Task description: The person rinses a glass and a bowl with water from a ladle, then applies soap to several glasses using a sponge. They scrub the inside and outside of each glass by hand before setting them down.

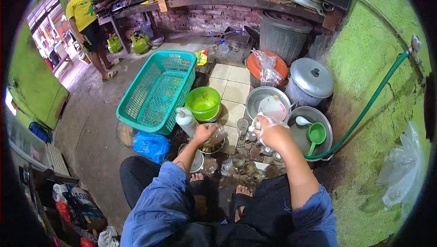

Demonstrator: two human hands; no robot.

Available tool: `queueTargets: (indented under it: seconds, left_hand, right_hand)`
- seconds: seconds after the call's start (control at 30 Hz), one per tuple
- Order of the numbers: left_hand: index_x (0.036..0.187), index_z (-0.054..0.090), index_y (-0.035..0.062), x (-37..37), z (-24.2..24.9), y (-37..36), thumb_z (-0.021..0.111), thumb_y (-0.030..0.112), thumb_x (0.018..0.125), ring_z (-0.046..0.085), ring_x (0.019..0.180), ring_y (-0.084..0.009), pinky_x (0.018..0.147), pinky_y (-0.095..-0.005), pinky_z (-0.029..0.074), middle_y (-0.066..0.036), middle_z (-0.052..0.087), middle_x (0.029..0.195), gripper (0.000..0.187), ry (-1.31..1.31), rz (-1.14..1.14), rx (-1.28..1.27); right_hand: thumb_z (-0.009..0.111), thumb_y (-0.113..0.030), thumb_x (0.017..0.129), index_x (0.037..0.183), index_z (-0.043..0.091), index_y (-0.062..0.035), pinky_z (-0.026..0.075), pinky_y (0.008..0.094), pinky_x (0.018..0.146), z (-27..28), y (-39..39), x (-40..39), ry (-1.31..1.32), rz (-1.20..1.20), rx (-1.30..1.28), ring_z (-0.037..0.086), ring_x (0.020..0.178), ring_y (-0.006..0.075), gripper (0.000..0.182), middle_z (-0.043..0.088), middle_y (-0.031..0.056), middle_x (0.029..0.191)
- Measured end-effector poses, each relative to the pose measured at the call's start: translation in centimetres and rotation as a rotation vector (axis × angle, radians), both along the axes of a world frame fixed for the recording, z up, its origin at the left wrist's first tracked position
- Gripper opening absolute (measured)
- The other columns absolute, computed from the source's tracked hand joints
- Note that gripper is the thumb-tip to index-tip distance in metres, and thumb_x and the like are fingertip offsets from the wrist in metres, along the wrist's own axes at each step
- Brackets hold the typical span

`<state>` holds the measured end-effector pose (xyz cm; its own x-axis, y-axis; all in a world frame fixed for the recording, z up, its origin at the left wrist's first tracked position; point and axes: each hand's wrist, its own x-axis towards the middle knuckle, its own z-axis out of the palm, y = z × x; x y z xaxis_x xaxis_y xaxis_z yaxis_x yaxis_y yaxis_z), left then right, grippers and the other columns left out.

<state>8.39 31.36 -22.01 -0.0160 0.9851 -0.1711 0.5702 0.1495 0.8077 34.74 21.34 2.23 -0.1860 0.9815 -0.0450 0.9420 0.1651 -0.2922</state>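
I squat over a wet tiled washing spot. My left hand (203,133) grips a clear drinking glass (217,134), tilted over a small metal bowl (212,147) of dark liquid. My right hand (268,130), covered in soap suds, is closed on a foamy glass or sponge; which one I cannot tell. Several clear glasses (248,167) stand on the floor between my hands and my bare feet (242,191). A white soap bottle (186,122) stands just left of my left hand.
A teal laundry basket (157,91) and a green plastic bowl (203,102) lie ahead left. Metal basins (267,102), one holding a green ladle (316,134), a lidded pot (311,79) and a green hose (368,106) sit to the right. A person in a yellow shirt (84,17) stands far left.
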Motion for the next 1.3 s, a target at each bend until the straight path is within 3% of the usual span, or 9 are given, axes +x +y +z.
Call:
queueTargets:
  seconds: [0.2,0.57,0.63,0.8,0.87,1.0,1.1,1.13,1.3]
  left_hand:
    - [0.074,0.065,0.0009,-2.2,-1.6,-2.0,0.064,0.05,0.075,0.062,0.071,-0.0362,0.067,-0.0423,0.048,-0.021,0.062,0.073,0.049,0.321,-0.482,0.109]
    - [0.078,0.065,0.002,-2.4,12.3,-4.7,0.061,0.029,0.074,0.063,0.076,-0.0352,0.066,-0.0454,0.051,-0.019,0.064,0.079,0.028,0.827,-0.825,0.371]
    - [0.075,0.063,-0.0009,-2.7,15.2,-4.8,0.06,0.036,0.079,0.063,0.075,-0.037,0.066,-0.044,0.051,-0.022,0.063,0.078,0.037,0.776,-0.804,0.36]
    - [0.076,0.064,0.0006,-2.2,20.8,-6.1,0.064,0.033,0.078,0.064,0.073,-0.0313,0.064,-0.0412,0.05,-0.018,0.064,0.074,0.032,0.38,-0.564,0.494]
    - [0.071,0.064,0.0028,-1.5,22.2,-6.6,0.065,0.04,0.079,0.063,0.064,-0.021,0.06,-0.0352,0.048,-0.015,0.061,0.064,0.038,-0.032,-0.433,0.467]
    - [0.074,0.069,0.0058,-0.1,23.1,-5.3,0.064,0.049,0.08,0.049,0.055,-0.0088,0.053,-0.0265,0.042,-0.003,0.057,0.059,0.044,-0.021,-0.311,0.149]
    - [0.08,0.071,0.0053,1.7,23.5,-5.3,0.064,0.05,0.08,0.049,0.057,-0.0065,0.053,-0.0234,0.04,-0.001,0.06,0.063,0.045,-0.42,-0.182,0.07]
    - [0.079,0.071,0.0043,1.8,23.2,-4.7,0.063,0.052,0.08,0.049,0.057,-0.0071,0.053,-0.0234,0.04,0.0,0.06,0.064,0.048,-0.386,-0.134,0.047]
    - [0.07,0.068,0.004,1.7,23.2,-2.9,0.065,0.05,0.079,0.049,0.055,-0.0063,0.051,-0.0229,0.038,0.0,0.06,0.063,0.047,-0.359,-0.212,0.0]
  right_hand:
    - [0.051,-0.038,0.086,0.121,0.052,-0.0134,0.044,0.0438,0.089,1.5,0.8,-1.9,-0.01,0.005,-0.117,0.055,0.108,0.0331,0.042,0.058,0.015,0.116]
    - [0.051,-0.037,0.085,0.131,0.016,-0.0069,0.042,0.0422,0.088,-1.6,4.0,-3.2,0.337,0.117,-0.148,0.054,0.104,0.044,0.065,0.053,0.0338,0.11]
    - [0.049,-0.034,0.087,0.137,0.008,-0.0005,0.045,0.0418,0.082,-1.8,4.4,-3.3,0.39,0.084,-0.264,0.057,0.097,0.0438,0.073,0.054,0.0351,0.104]
    - [0.051,-0.025,0.088,0.128,0.03,-0.0041,0.042,0.0418,0.084,-5.4,4.7,-3.1,0.469,0.035,0.176,0.056,0.092,0.0418,0.049,0.054,0.0285,0.101]
    - [0.055,-0.013,0.086,0.114,0.046,-0.002,0.044,0.0389,0.082,-4.0,3.8,-3.9,0.672,0.099,0.404,0.057,0.087,0.0341,0.031,0.057,0.0189,0.092]
    - [0.063,0.0,0.077,0.101,0.05,-0.0035,0.042,0.0266,0.076,-3.4,3.4,-6.0,1.014,0.08,0.415,0.053,0.082,0.0119,0.028,0.054,0.0051,0.086]
    - [0.064,0.002,0.072,0.089,0.053,-0.0021,0.043,0.0261,0.072,-1.3,1.6,-5.6,0.803,0.084,0.287,0.053,0.077,0.0122,0.021,0.054,0.0038,0.079]
    - [0.065,-0.004,0.071,0.08,0.056,-0.0011,0.046,0.0336,0.068,-1.6,1.8,-5.6,0.827,0.082,0.325,0.058,0.069,0.0236,0.014,0.059,0.0121,0.073]
    - [0.057,-0.01,0.078,0.089,0.058,0.0006,0.045,0.0422,0.071,-2.2,0.7,-4.8,0.534,0.284,0.312,0.06,0.081,0.0368,0.015,0.061,0.0231,0.091]
